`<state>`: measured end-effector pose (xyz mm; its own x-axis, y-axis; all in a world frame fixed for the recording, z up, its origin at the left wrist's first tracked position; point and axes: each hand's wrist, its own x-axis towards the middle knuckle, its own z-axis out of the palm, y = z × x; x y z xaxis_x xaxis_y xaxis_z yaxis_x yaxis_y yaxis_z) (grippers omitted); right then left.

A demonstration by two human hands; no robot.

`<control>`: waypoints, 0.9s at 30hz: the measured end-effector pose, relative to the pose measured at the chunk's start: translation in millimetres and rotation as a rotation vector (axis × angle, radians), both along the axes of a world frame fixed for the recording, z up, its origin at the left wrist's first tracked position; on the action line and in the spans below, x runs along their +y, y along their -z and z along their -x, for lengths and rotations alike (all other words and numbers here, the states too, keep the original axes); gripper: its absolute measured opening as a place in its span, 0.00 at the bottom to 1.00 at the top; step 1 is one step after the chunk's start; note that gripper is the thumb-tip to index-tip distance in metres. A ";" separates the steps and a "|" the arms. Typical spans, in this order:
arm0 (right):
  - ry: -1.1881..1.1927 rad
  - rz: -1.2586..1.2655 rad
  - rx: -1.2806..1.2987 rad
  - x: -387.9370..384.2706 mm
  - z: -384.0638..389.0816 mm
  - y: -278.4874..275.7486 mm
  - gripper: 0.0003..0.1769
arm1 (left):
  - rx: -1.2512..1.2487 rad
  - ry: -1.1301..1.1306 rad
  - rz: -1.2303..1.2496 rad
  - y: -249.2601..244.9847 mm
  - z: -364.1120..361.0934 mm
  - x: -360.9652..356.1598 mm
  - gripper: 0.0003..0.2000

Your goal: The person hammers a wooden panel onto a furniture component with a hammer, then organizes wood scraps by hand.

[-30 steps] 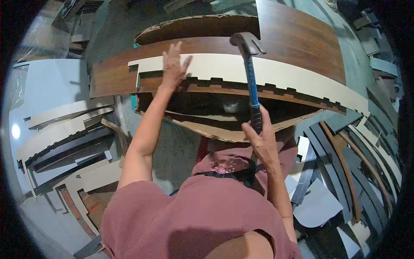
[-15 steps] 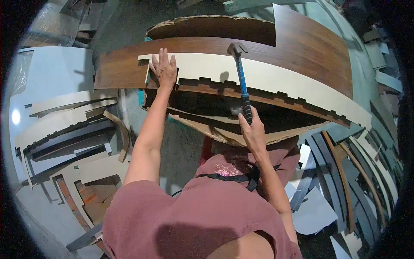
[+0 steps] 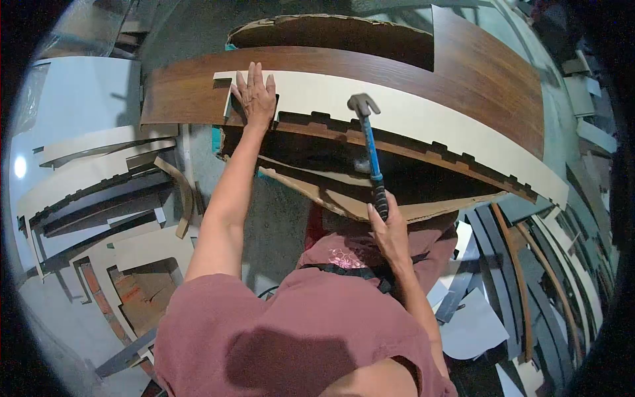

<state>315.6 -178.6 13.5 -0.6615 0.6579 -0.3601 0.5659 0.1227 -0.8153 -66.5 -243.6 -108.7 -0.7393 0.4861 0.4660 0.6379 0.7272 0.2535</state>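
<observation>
My left hand (image 3: 256, 99) lies with fingers spread on the left end of a long cream board (image 3: 370, 99), whose lower edge is notched. That board rests on a brown wood-grain panel (image 3: 178, 89). Wrapped around the black grip of a claw hammer (image 3: 372, 149) is my right hand (image 3: 389, 228), below the panel's near edge. The hammer has a blue shaft, and its metal head shows over the cream board. Under the panel is an open cardboard box (image 3: 331, 195) with a dark inside.
Cut boards and a curved strip (image 3: 182, 198) lie on the left. Many long offcuts (image 3: 522, 284) are stacked on the right, beside a pale rounded sheet (image 3: 473, 324). Plastic wrap (image 3: 83, 30) shows at the upper left.
The hammer and my right hand have moved lower in view, toward my body. My left hand keeps its place on the cream board. The whole view has shifted slightly.
</observation>
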 end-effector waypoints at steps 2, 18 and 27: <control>-0.007 -0.007 -0.015 -4.9 -7.5 19.3 0.22 | -0.005 -0.002 0.006 -2.1 -1.0 0.1 0.26; -0.082 0.022 0.016 8.5 55.9 -11.7 0.24 | -0.046 -0.021 0.019 -5.5 -3.1 0.8 0.26; -0.169 -0.035 0.079 7.6 113.7 -14.5 0.25 | -0.064 -0.014 -0.035 -9.9 -5.5 0.4 0.26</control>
